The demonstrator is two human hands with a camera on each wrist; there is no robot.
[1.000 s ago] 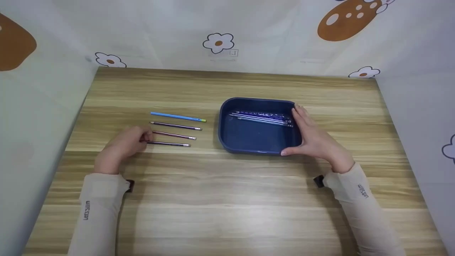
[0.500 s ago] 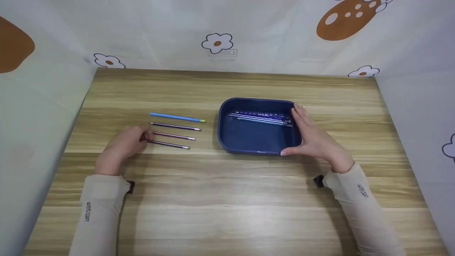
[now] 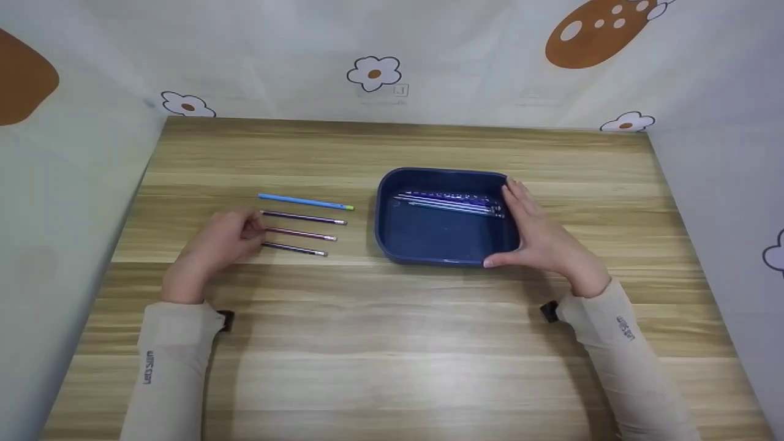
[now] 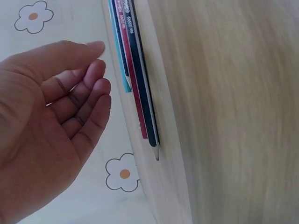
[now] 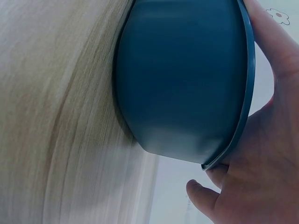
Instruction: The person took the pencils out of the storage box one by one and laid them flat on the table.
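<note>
Pale walls (image 3: 275,49) with outlined flowers (image 3: 374,73) and brown shapes (image 3: 582,52) border a wood-grain tabletop (image 3: 392,343).

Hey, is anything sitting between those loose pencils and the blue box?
Nothing visible lies between the loose pencils and the blue box, though its raised left wall likely means lifting them over. The right grip is at the opposite end.

Plain navy box (image 3: 435,241) in the right hand (image 3: 542,239); beside the left hand (image 3: 220,244), a red pencil (image 4: 138,107) and yellow-tipped blue pencil (image 3: 300,200).
</note>
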